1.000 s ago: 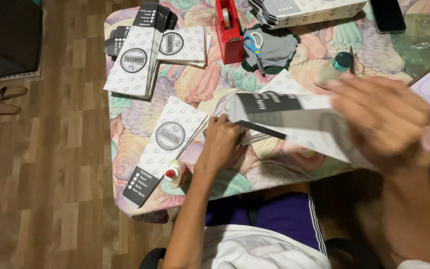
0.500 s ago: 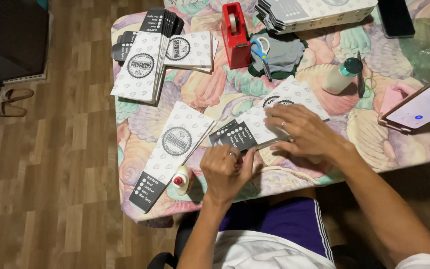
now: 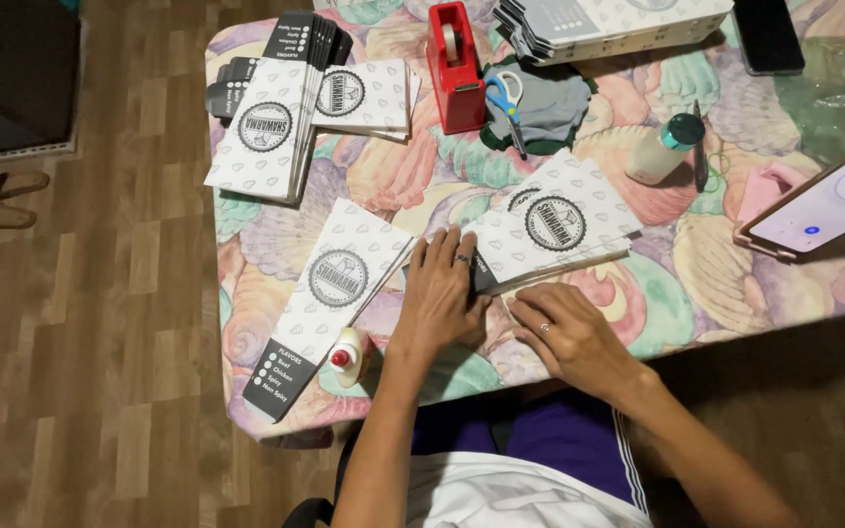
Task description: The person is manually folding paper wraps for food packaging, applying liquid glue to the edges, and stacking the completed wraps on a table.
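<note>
The flat carton (image 3: 552,227) runs lower-left to upper-right, pressed by flat-fingered left hand (image 3: 442,298) and right hand (image 3: 569,337).

Edges and hands are hiding plenty here

The left hand (image 3: 439,298) is covering the flat carton's (image 3: 550,230) dark end, while the frame is cutting off the tablet (image 3: 823,200) and phone (image 3: 767,34).

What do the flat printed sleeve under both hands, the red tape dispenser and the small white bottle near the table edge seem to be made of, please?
Flat printed sleeve: thin matte paperboard, judging by its crisp folded edges under the left hand and right hand. Red tape dispenser: probably moulded plastic, smooth with a slight sheen. Small white bottle: likely soft plastic with a red cap.
</note>
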